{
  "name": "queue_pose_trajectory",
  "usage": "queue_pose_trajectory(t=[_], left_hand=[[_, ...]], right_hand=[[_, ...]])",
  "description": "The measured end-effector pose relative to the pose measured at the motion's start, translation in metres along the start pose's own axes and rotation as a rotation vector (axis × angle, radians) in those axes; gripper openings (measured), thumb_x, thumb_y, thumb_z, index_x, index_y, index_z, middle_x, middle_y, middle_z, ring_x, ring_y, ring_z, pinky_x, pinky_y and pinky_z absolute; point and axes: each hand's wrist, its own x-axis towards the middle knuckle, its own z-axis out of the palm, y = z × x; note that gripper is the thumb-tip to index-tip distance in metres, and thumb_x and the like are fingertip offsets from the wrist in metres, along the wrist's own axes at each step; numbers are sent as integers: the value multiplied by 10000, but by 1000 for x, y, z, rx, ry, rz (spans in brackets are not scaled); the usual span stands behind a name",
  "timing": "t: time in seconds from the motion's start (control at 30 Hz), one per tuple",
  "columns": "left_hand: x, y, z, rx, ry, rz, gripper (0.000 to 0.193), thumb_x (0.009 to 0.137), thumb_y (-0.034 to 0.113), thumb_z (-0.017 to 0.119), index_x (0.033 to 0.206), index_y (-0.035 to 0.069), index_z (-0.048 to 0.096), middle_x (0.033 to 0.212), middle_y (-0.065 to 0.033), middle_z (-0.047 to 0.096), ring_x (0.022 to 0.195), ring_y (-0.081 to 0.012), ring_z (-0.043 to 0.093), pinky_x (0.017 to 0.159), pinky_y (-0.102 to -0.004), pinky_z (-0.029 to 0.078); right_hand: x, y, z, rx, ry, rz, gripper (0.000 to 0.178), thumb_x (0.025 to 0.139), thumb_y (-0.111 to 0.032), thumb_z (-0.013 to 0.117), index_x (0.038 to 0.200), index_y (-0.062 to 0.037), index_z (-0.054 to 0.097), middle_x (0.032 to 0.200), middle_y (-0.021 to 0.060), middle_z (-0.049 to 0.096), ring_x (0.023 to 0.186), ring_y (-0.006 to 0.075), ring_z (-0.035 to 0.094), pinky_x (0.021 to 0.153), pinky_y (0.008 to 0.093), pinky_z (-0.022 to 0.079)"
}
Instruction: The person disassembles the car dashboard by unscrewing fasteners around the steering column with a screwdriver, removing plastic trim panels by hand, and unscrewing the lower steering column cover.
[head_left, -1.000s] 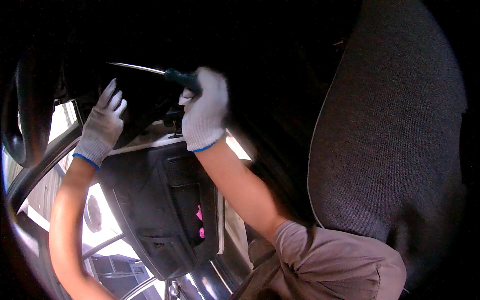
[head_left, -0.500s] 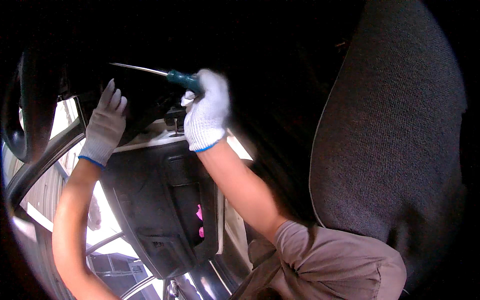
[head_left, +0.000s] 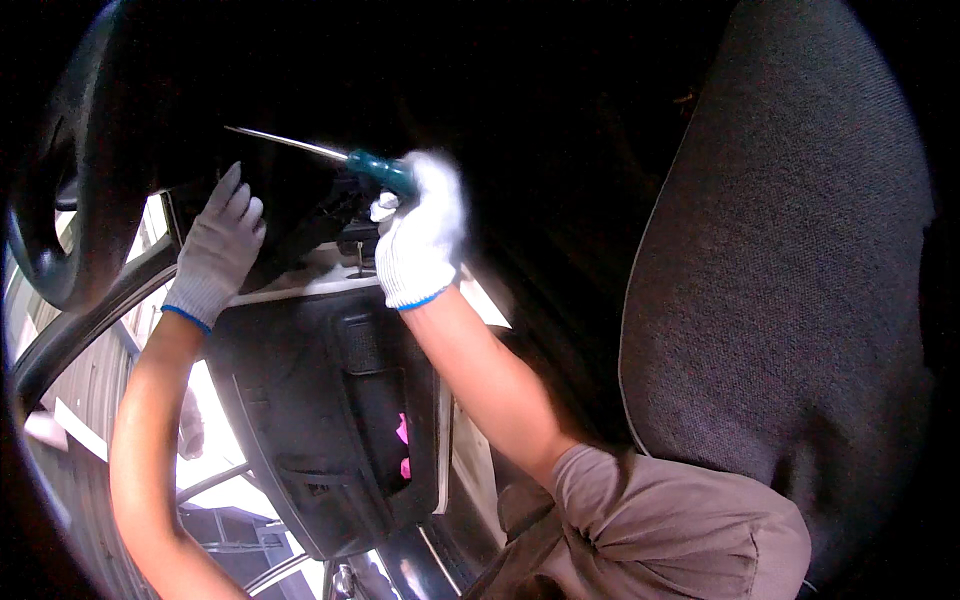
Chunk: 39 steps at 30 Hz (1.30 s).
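Observation:
My right hand (head_left: 422, 230), in a white knit glove with a blue cuff edge, is closed around the teal handle of a screwdriver (head_left: 380, 171). Its thin metal shaft points left and slightly upward, with the tip in front of a dark area. To the left, my left hand (head_left: 216, 250) wears a matching glove and is raised with its fingers reaching upward, the index finger the straightest. No object shows in it. The screwdriver's tip is a little above those fingertips, apart from them in the picture. Deep shadow hides whatever lies behind both hands.
A black car door panel (head_left: 310, 400) hangs below my hands, with something pink (head_left: 404, 445) in its pocket. At the left rim curves a dark steering wheel (head_left: 85, 240). A dark fabric car seat (head_left: 780, 260) fills the right side. Bright daylight shows beyond the door frame.
The view has shifted slightly, bringing more of the steering wheel in. My hands and the screwdriver appear a little farther right, the right hand also slightly lower. The grip on the screwdriver is unchanged.

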Motion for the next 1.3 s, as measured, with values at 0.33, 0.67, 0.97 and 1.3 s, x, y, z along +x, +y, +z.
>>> queue_pose_trajectory(t=[0.33, 0.67, 0.97, 1.3], left_hand=[[-6, -11, -26, -140, 79, 105, 183, 830, 147, 627, 943, 138, 771, 1072, -53, 669, 1292, -223, 535, 1293, -471, 156], [3, -2, 7, -6, 135, -22, 228, 937, 256, 568, 1027, 128, 734, 1078, -57, 633, 1269, -246, 509, 1288, -496, 131], [3, -3, -6, 38, -30, 110, 159, 922, 212, 560, 934, 124, 691, 926, -42, 644, 1138, -235, 584, 1285, -457, 157], [-15, -19, -53, -629, 539, -34, 118, 754, 37, 711, 860, 69, 669, 866, -97, 655, 958, -298, 637, 1163, -471, 390]], right_hand=[[0, -3, 0, -23, 25, 7, 158, 956, -225, 664, 1046, -103, 620, 870, 30, 618, 618, 109, 559, 459, 238, 455], [5, 0, -2, -21, 16, 18, 157, 959, -238, 667, 1046, -119, 616, 871, 24, 615, 634, 104, 555, 504, 234, 460], [9, 2, -7, 19, -12, 16, 147, 956, -234, 669, 1039, -124, 616, 884, 19, 618, 676, 100, 563, 512, 235, 471], [10, -1, -2, 30, 14, 5, 151, 940, -223, 652, 991, -91, 600, 859, 53, 594, 621, 138, 549, 490, 252, 466]])
